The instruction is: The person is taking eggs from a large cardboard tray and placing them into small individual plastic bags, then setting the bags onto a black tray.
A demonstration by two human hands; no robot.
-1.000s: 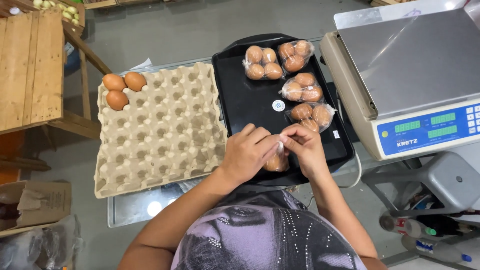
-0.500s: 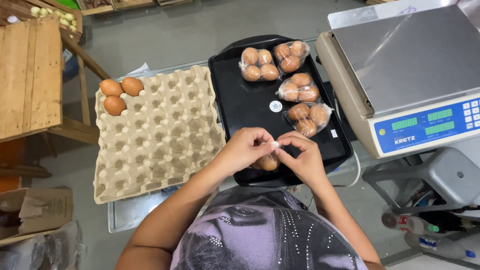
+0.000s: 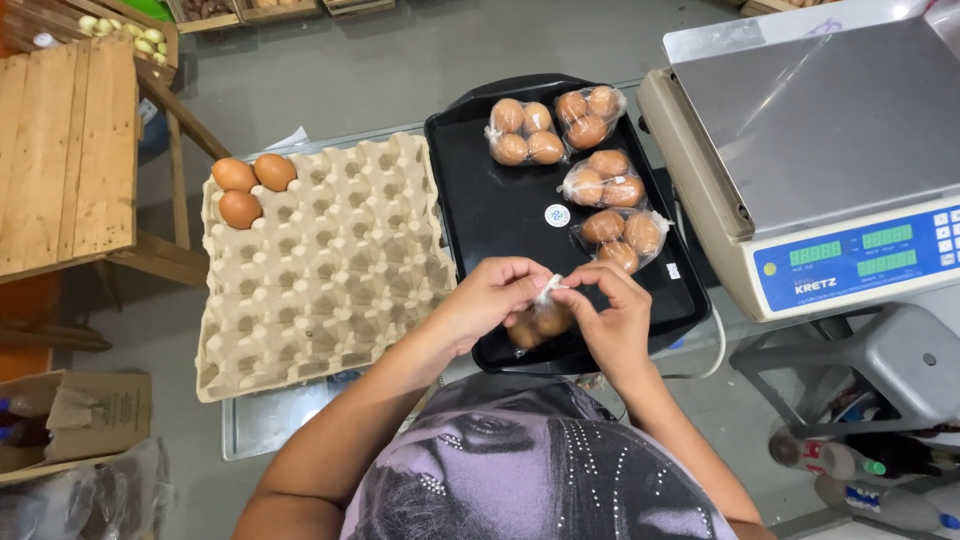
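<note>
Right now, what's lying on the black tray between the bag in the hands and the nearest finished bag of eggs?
In the head view, only bare black tray separates the bag being tied from the nearest finished bag; a small round sticker sits just off that line.

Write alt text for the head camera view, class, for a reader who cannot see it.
Two bare hands, left hand and right hand, pinch the top of a small clear bag of brown eggs over a black tray. Three more bagged eggs lie on the tray. A cardboard egg carton with three loose eggs sits left, a weighing scale right.
</note>
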